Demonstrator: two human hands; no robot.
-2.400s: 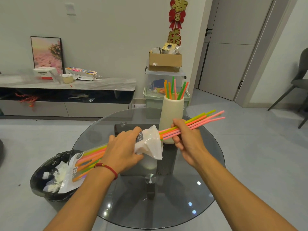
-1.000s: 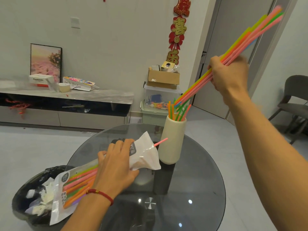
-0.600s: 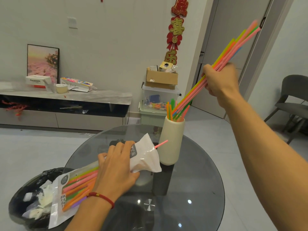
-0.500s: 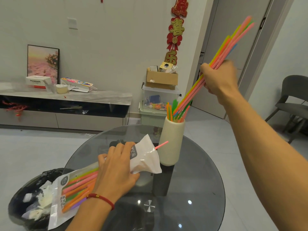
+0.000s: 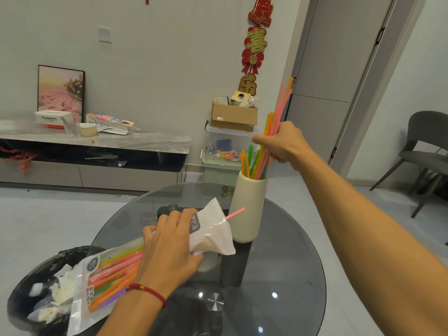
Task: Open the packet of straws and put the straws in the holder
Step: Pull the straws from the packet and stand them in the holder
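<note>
My right hand (image 5: 282, 145) grips a bundle of coloured straws (image 5: 278, 110) nearly upright, their lower ends inside the cream cylindrical holder (image 5: 248, 209) at the far side of the round glass table (image 5: 278, 275). A few shorter-looking straws stand in the holder beside them. My left hand (image 5: 169, 248) clasps the middle of the clear straw packet (image 5: 106, 275), which lies on the table's left side with several straws inside. The packet's open white end points toward the holder, and one pink straw (image 5: 235, 212) pokes out of it.
A black-lined waste bin (image 5: 31, 294) with crumpled wrapping sits below the table's left edge. Behind the holder are stacked storage boxes with a cardboard box (image 5: 234, 115) on top. A low cabinet (image 5: 92, 154) runs along the left wall, and grey chairs (image 5: 426, 151) stand at right.
My right hand has come down and toward the holder, turning the bundle from slanted to almost upright and sliding its lower ends deeper into the holder. My left hand and the packet stayed put.
</note>
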